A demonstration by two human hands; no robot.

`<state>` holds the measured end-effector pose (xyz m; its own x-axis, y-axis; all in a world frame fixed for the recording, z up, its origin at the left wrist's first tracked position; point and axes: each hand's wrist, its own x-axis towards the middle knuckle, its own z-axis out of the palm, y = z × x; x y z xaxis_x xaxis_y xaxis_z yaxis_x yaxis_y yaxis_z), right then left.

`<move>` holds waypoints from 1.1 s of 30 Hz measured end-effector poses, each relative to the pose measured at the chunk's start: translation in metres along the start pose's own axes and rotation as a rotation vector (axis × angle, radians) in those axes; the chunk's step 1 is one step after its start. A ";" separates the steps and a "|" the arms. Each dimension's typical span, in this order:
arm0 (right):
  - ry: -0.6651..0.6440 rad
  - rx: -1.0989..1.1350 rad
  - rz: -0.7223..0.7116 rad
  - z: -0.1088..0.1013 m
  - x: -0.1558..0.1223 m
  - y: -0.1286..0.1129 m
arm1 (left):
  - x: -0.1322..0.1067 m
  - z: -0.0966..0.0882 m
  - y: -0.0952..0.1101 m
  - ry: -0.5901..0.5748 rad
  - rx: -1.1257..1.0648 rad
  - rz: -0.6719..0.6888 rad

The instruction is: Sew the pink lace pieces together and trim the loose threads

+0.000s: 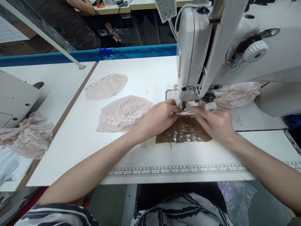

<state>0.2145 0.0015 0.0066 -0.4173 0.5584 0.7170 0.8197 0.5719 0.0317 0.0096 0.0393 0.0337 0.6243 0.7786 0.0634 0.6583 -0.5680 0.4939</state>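
A strip of pale pink lace fabric (188, 113) lies across the front of the presser foot (184, 106) of a white sewing machine (191, 56). My left hand (162, 114) pinches its left end, thumb and fingers together. From the right, my right hand (215, 121) grips the same lace close to the foot, partly behind the machine's white knob (210, 106). Under both hands is a patch of brown, shiny tape (184, 130). Left of my left hand lie two loose pale pink lace pieces, a larger one (124, 114) and a smaller one (107, 87).
More lace (240, 94) is heaped behind the needle, under the machine arm. A printed ruler (174, 171) runs along the table's front edge. On the left stand another machine (16, 100) and a lace bundle (33, 138). A phone (293, 141) lies far right; another person (68, 22) is beyond the table.
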 end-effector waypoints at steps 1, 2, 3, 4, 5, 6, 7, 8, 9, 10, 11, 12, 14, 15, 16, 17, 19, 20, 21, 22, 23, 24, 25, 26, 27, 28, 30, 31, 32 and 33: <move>0.006 -0.010 -0.009 0.000 0.001 0.000 | -0.001 0.000 0.000 0.021 0.014 -0.007; 0.014 -0.017 -0.018 -0.001 0.001 0.000 | -0.002 -0.001 0.001 0.039 0.019 -0.010; 0.023 -0.021 -0.029 -0.001 0.001 0.000 | -0.002 -0.001 0.001 0.045 0.014 -0.006; 0.033 -0.024 -0.040 -0.001 0.001 0.000 | -0.003 -0.001 0.002 0.044 -0.001 0.004; 0.042 -0.026 -0.048 -0.001 0.001 0.001 | -0.003 -0.001 0.002 0.035 -0.019 0.018; 0.045 -0.028 -0.053 -0.001 0.001 0.001 | -0.003 0.000 0.002 0.027 -0.035 0.032; 0.045 -0.028 -0.056 -0.001 0.000 0.001 | -0.002 0.001 0.002 0.021 -0.046 0.045; 0.043 -0.027 -0.054 -0.001 0.000 0.002 | -0.002 0.003 0.002 0.020 -0.052 0.057; 0.042 -0.023 -0.051 0.000 -0.001 0.002 | -0.001 0.004 0.001 0.026 -0.056 0.067; 0.043 -0.017 -0.046 0.001 -0.002 0.002 | 0.000 0.006 0.001 0.036 -0.062 0.075; 0.045 -0.012 -0.041 0.002 -0.003 0.002 | 0.000 0.007 0.001 0.045 -0.072 0.085; 0.044 -0.006 -0.034 0.003 -0.003 0.002 | 0.000 0.007 0.001 0.049 -0.089 0.098; 0.037 0.010 -0.017 0.005 -0.005 0.002 | 0.000 0.006 0.000 0.030 -0.138 0.122; 0.032 0.021 -0.009 0.006 -0.005 0.002 | 0.000 0.005 0.000 0.011 -0.164 0.127; 0.026 0.035 0.000 0.006 -0.006 0.002 | 0.000 0.003 0.000 -0.010 -0.186 0.127; 0.019 0.053 0.006 0.006 -0.006 0.002 | 0.000 0.001 0.000 -0.025 -0.202 0.124; -0.003 0.092 0.010 0.004 -0.007 0.002 | -0.002 -0.001 -0.001 -0.042 -0.204 0.126; -0.026 0.118 0.007 0.003 -0.008 0.002 | -0.003 0.000 -0.001 -0.040 -0.182 0.144; -0.056 0.148 -0.001 0.001 -0.009 0.002 | -0.006 0.002 -0.001 -0.026 -0.138 0.177; -0.093 0.178 -0.013 -0.001 -0.010 0.001 | -0.009 0.005 -0.001 -0.001 -0.070 0.219; -0.134 0.204 -0.031 -0.004 -0.010 0.001 | -0.013 0.009 0.000 0.043 0.017 0.268; -0.177 0.220 -0.051 -0.006 -0.011 0.000 | -0.017 0.014 0.000 0.103 0.122 0.315; -0.215 0.222 -0.069 -0.007 -0.011 -0.001 | -0.021 0.020 0.001 0.170 0.232 0.354; -0.246 0.212 -0.084 -0.009 -0.012 -0.002 | -0.025 0.025 0.002 0.244 0.334 0.382; -0.270 0.195 -0.098 -0.010 -0.012 -0.004 | -0.029 0.030 0.003 0.303 0.426 0.400; -0.281 0.177 -0.108 -0.011 -0.012 -0.005 | -0.033 0.034 0.004 0.345 0.501 0.414; -0.285 0.155 -0.122 -0.011 -0.012 -0.007 | -0.038 0.039 0.006 0.382 0.586 0.423; -0.283 0.151 -0.129 -0.011 -0.011 -0.007 | -0.040 0.040 0.006 0.376 0.602 0.424; -0.283 0.149 -0.132 -0.011 -0.011 -0.007 | -0.041 0.040 0.006 0.361 0.606 0.421; -0.286 0.148 -0.133 -0.011 -0.011 -0.008 | -0.041 0.040 0.006 0.342 0.603 0.416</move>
<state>0.2173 -0.0159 0.0062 -0.6269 0.6071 0.4884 0.6938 0.7201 -0.0046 0.0044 -0.0069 -0.0004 0.7693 0.4546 0.4488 0.5747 -0.7993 -0.1755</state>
